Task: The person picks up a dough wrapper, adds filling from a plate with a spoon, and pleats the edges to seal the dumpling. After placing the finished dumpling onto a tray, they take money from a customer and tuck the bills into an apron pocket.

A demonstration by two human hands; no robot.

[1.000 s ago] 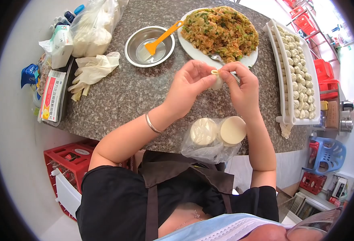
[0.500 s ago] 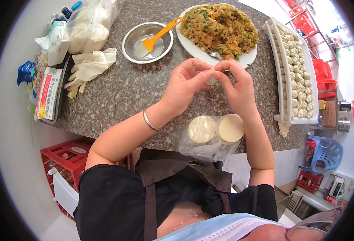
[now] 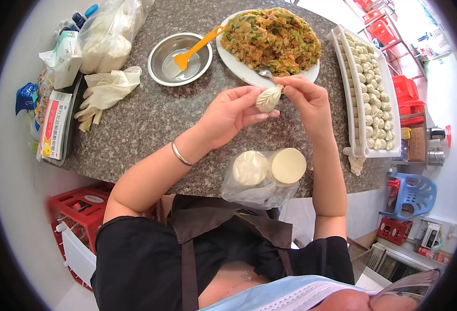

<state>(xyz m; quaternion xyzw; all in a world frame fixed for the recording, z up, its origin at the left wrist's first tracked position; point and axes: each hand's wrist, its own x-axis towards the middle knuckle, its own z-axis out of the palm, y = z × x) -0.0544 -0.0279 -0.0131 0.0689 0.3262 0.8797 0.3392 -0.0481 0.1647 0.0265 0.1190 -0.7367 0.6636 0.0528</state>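
A pleated dumpling [image 3: 269, 99] is held up over the counter between my two hands, its braided seam facing me. My left hand [image 3: 229, 115] is closed on its left side, thumb on top and fingers beneath. At the dumpling's pointed upper end, my right hand [image 3: 307, 97] pinches the tip between thumb and forefinger. Just beyond the hands lies a white plate [image 3: 239, 70] heaped with chopped filling [image 3: 272, 39], a metal spoon [image 3: 266, 73] at its near edge. Round dough wrappers [image 3: 288, 166] sit in a clear plastic bag [image 3: 259, 196] nearer my body.
A metal bowl [image 3: 158, 72] holds an orange-handled brush [image 3: 195, 51]. On the right, a white tray [image 3: 349, 98] carries rows of pleated dumplings [image 3: 375, 98]. Crumpled gloves [image 3: 106, 92], a plastic bag [image 3: 109, 44] and a small box [image 3: 55, 124] are on the left.
The dumpling has turned and now shows its pleated side, where before my fingers mostly covered it. My hands have moved slightly apart, and the whole view has shifted a little.
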